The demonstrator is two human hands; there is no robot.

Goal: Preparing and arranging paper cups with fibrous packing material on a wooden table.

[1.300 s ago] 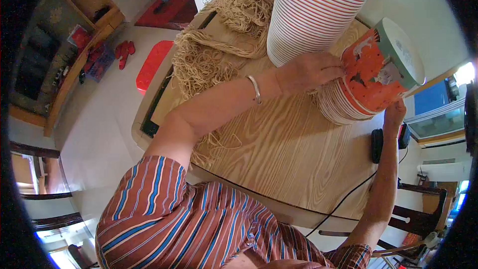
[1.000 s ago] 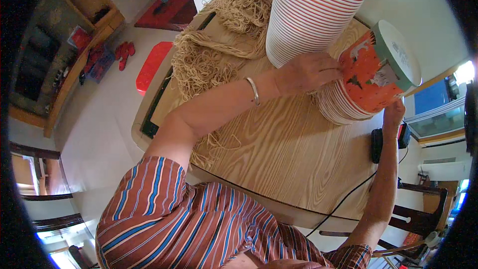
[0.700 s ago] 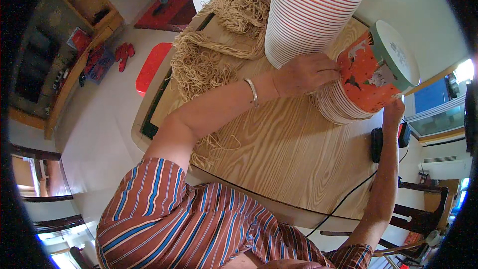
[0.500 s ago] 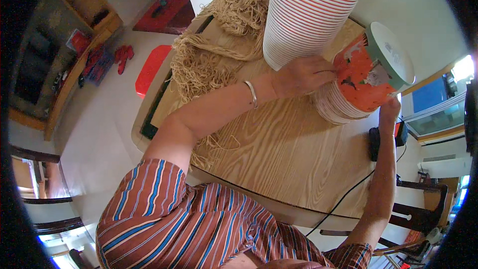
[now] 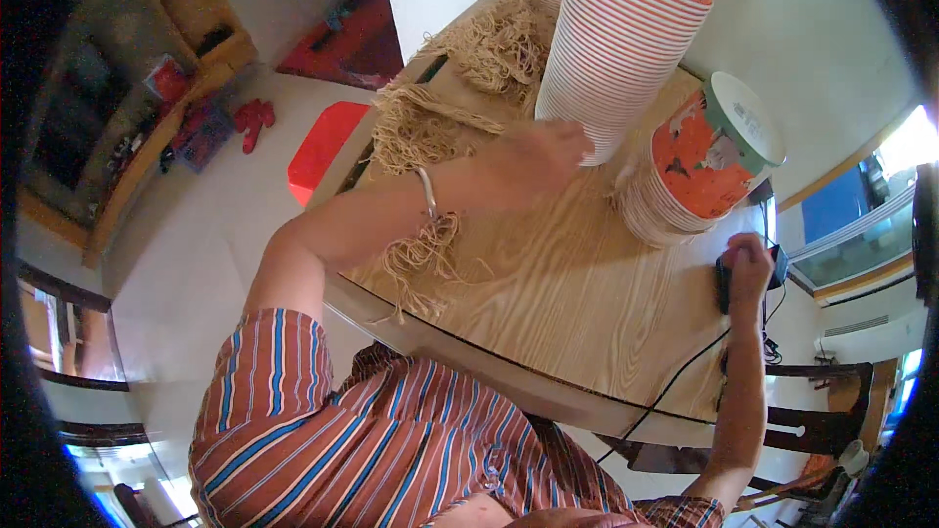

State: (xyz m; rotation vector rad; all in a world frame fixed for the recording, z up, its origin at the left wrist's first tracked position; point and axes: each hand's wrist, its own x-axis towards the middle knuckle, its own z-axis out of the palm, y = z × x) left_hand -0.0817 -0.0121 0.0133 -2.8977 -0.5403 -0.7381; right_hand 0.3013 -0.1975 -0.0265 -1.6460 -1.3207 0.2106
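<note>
A tall stack of paper cups [image 5: 621, 59], white-rimmed with an orange one at the top, stands toward the back of the table. My left hand [image 5: 533, 161], smeared by motion and wearing a bangle, is by the foot of that stack; whether it touches is unclear. To the right is a shorter stack of orange printed cups [image 5: 699, 156], upside down with a pale green-white base on top. My right hand [image 5: 748, 259] is apart from this stack, fingers curled in, over a black box-like device [image 5: 724, 288]. What those fingers hold, if anything, is hidden.
Bundles of beige string [image 5: 421, 127] lie along the left of the wood-grain table [image 5: 548, 284]. A red stool [image 5: 328, 152] stands beyond its left edge. A black cable [image 5: 675, 381] crosses the right front edge, near a dark chair [image 5: 822, 411].
Both hands have come away from the short orange stack. My left hand has moved left toward the tall stack's foot; my right hand has dropped nearer to the black device.
</note>
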